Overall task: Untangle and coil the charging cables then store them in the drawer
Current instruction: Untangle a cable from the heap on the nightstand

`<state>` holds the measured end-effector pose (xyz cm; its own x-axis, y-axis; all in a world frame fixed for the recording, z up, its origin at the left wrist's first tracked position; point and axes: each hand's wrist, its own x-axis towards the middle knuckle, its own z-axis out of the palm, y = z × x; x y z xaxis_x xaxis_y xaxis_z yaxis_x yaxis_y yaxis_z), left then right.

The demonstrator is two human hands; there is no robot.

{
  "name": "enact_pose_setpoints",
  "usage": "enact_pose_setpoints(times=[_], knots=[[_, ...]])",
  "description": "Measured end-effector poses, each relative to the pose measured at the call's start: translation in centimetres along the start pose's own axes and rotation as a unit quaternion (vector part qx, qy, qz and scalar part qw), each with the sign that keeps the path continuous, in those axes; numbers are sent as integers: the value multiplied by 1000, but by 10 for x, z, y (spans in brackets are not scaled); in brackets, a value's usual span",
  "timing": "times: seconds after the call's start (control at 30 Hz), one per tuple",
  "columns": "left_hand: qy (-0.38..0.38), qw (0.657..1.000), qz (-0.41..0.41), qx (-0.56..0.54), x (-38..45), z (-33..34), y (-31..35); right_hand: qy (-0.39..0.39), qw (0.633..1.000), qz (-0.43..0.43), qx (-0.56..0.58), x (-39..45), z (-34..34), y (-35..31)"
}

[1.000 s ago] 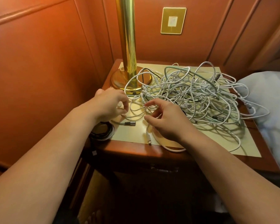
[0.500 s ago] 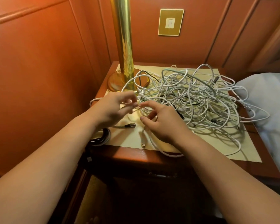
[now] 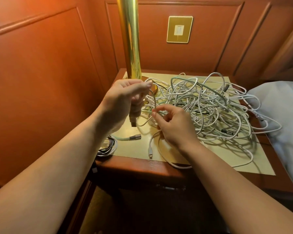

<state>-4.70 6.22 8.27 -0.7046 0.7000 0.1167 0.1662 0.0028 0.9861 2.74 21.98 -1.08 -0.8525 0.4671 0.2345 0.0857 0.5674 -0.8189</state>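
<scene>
Most of the job is left, judging by the pile: the tangle of white cables sits in a heap on the nightstand top, loops crossing everywhere, w/ a few strands spilling over the right edge toward the bedding. One small dark coil lies at the left front corner, so maybe one cable is already wound, but it's not stored. Left hand is raised above the top, fingers curled round a pale green cable, its plug end hanging below the palm. Right hand pinches the same strand lower down btw thumb & forefinger, approx where it enters the heap; looks like step one, freeing a single cable. Two loose ends lie in front: a silver-tipped connector & a white plug. Hard to tell: how many cables there are, which ends pair up, whether green cable is knotted further in. Drawer front is in deep shadow under the top, handle barely visible, can't say if shut. Brass lamp cut off at top
</scene>
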Motion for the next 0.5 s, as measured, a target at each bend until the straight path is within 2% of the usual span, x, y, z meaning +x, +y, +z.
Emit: enact_pose_setpoints(times=[0.1,0.17,0.27,0.37,0.5], knots=[[5,992,-11,-127,-1,0,7,19,1000,11,16,5,1,4],[14,988,-15,-154,1,-2,3,18,999,23,20,7,2,5],[19,1000,-14,-11,5,-5,-18,0,994,69,88,6,4,6],[33,987,-24,153,4,5,-40,-7,985,100,137,7,5,9],[73,981,2,181,9,18,-54,7,987,112,111,7,7,11]])
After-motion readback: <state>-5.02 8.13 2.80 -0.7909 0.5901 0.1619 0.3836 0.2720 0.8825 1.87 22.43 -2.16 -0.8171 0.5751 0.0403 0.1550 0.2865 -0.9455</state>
